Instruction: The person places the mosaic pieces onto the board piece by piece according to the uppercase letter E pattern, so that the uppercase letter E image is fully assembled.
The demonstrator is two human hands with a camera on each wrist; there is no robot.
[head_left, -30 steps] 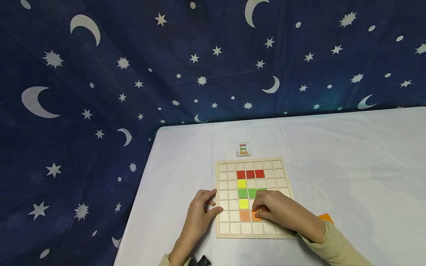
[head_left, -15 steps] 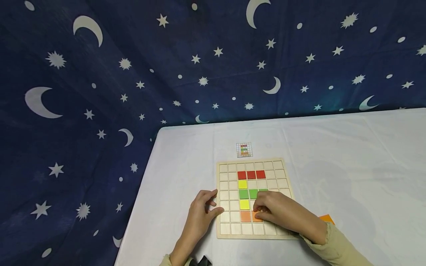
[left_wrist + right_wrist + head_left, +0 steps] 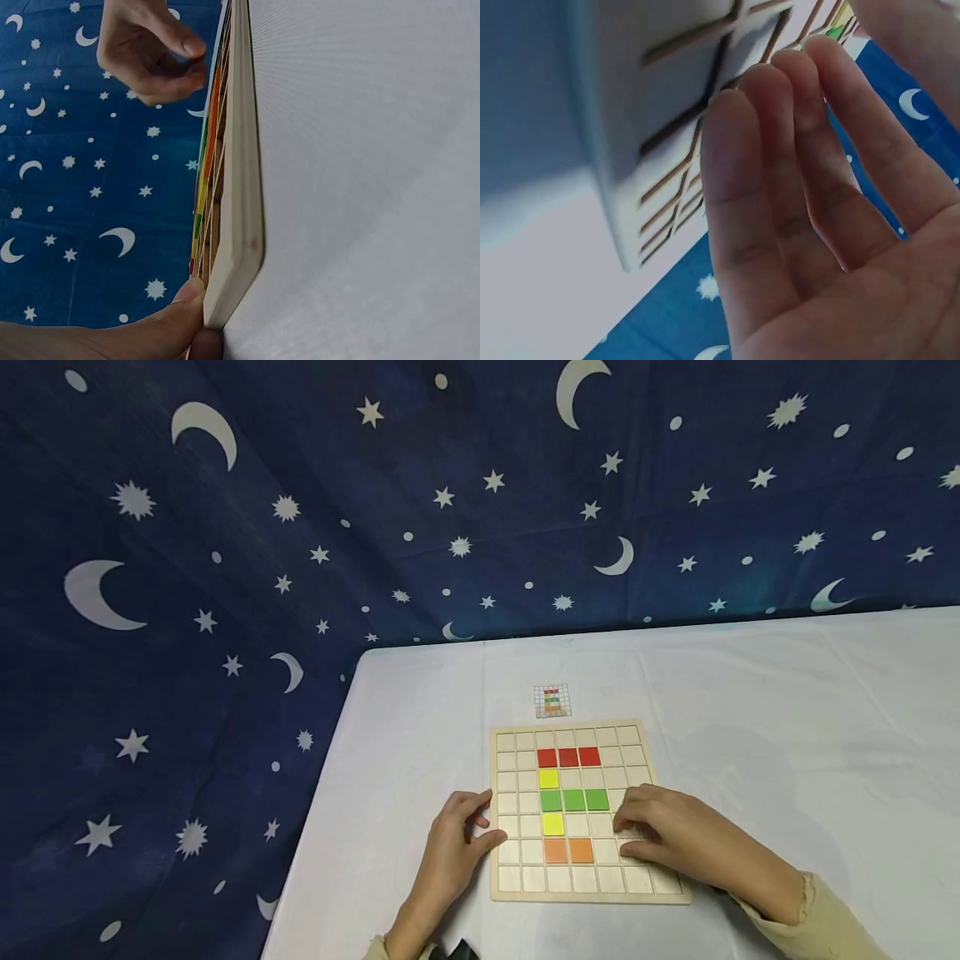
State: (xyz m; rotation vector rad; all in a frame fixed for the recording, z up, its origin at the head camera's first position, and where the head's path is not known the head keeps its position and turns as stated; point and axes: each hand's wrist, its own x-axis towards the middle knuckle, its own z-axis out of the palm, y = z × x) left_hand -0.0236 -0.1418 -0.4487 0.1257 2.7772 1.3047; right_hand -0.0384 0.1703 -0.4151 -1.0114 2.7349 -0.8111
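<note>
A square wooden grid board (image 3: 517, 893) lies flat on the table in the head view. Set into its cells are a row of red tiles (image 3: 568, 757), a yellow tile (image 3: 549, 778), a row of green tiles (image 3: 573, 800), another yellow tile (image 3: 552, 824) and two orange tiles (image 3: 581, 850). My left hand (image 3: 452, 839) holds the board's left edge, its thumb (image 3: 187, 292) over the top face. Above the board's right part is my right hand (image 3: 660, 827), fingers loosely bent with nothing between them. The right wrist view shows its fingertips (image 3: 731, 112) close beside the cells.
Behind the board lies a small printed card (image 3: 552, 701) with a coloured grid pattern. A white cloth (image 3: 787, 718) covers the table. Dark blue star-and-moon fabric (image 3: 480, 510) hangs behind and to the left. Something black (image 3: 459, 951) shows near the left wrist.
My right hand has left the second orange tile and moved right, uncovering it and the third green tile. An orange piece by the right forearm is now covered. My left hand stays put.
</note>
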